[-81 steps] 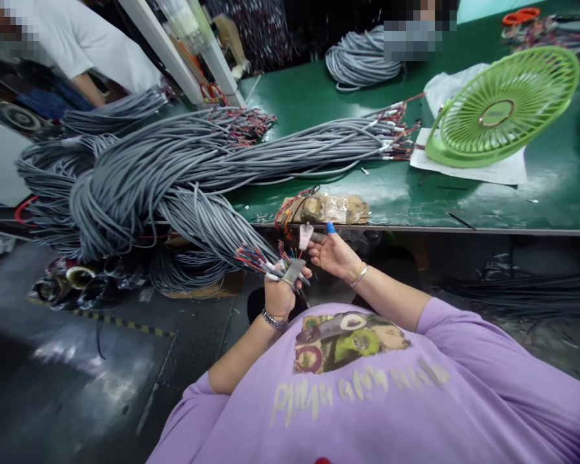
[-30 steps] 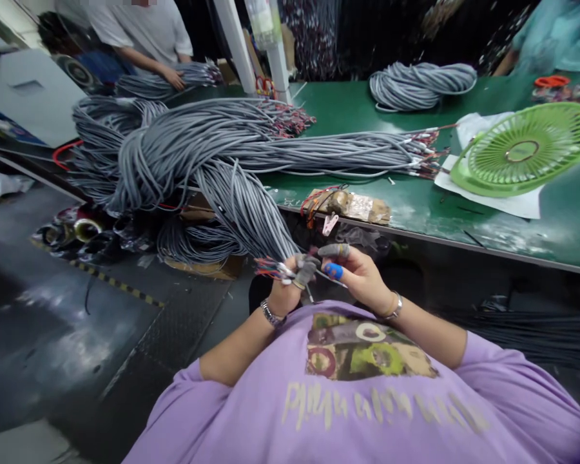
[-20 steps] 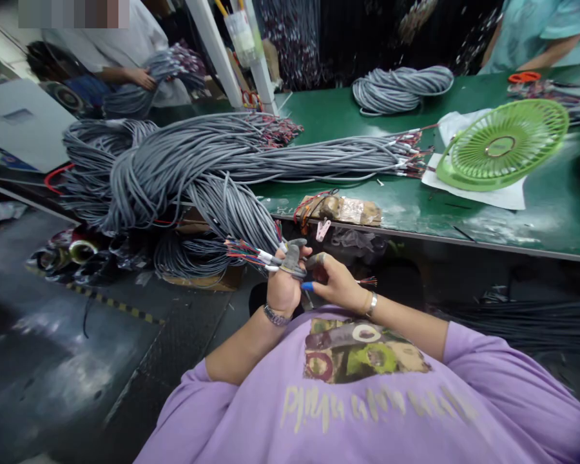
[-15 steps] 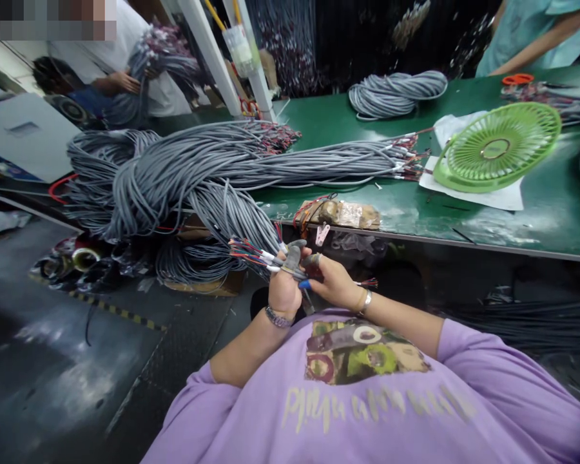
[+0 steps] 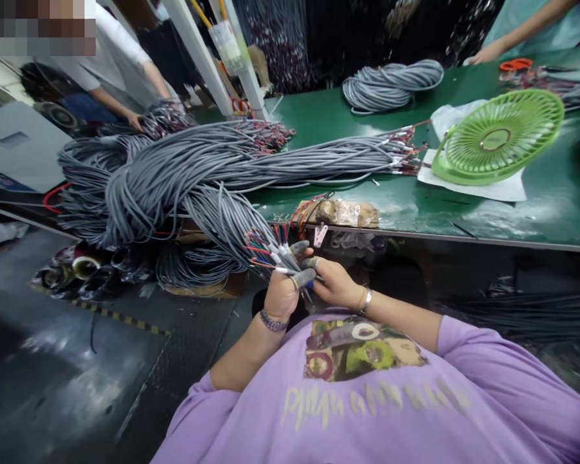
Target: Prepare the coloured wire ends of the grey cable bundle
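Note:
My left hand (image 5: 283,291), with grey finger cots, is closed round the ends of several grey cables (image 5: 232,225) that hang off the green table (image 5: 415,206). Coloured stripped wires (image 5: 265,250) fan out of the cable ends above my fingers. My right hand (image 5: 333,282) is pressed against the left, its covered fingertips pinching at those wire ends. Both hands are held in front of my chest, just below the table edge. A big heap of the same grey cables (image 5: 174,167) lies across the table's left part.
A brown taped block (image 5: 341,212) with red wires and a small pink clip (image 5: 319,234) sits at the table edge. A green fan grille (image 5: 500,135) rests on white paper at the right. A cable coil (image 5: 391,84) lies far back. Other people work at left and top right.
My right hand came down from the pink clip at the table edge and joined my left hand at the wire ends. The person at the back left lifted a cable bundle, then lowered it.

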A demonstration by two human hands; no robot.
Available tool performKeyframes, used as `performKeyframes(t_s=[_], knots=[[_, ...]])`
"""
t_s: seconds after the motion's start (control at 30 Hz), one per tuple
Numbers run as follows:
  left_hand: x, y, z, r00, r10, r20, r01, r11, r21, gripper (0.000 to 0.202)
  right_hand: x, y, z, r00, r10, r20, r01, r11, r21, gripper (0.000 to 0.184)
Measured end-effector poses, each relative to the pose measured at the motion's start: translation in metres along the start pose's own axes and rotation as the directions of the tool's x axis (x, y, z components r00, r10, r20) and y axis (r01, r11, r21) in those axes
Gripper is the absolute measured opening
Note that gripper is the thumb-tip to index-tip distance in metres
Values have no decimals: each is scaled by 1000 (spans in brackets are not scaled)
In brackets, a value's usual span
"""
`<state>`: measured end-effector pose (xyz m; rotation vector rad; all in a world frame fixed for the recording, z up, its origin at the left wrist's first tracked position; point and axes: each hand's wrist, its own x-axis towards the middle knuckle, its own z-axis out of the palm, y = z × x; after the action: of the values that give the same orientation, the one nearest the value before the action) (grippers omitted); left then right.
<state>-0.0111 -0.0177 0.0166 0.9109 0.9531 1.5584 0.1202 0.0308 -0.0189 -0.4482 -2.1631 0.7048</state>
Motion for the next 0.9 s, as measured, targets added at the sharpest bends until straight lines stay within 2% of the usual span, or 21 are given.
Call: performKeyframes(t_s=[0.13,0.33,0.53,0.67,0.83,0.9], knots=[[0,-5,-5,1000,-10,19,10,1000,29,57,-2,1,1,1000,-13,15,13,999,-49,24],[-3,-5,-4,997,14,-80,-8,997,71,53,-1,-2,4,990,119,74,-109,986,-123,16],[-6,-9,-14,997,43,-61,-37,995,95,53,-3,-4,3,988,135,78,-127,986,-107,10],[-9,-14,-20,995,50,-86,-42,995,95,52,-1,-4,-2,976,215,33,-213,976,-36,11],[-11,-19,-15,981,77,-178,-62,994,89,50,-1,-4,0,977,182,112,-185,983,18,11],[-11,-18,-13,984,60,-168,-43,994,103,48,-3,-3,4,978,180,109,-185,982,43,16]])
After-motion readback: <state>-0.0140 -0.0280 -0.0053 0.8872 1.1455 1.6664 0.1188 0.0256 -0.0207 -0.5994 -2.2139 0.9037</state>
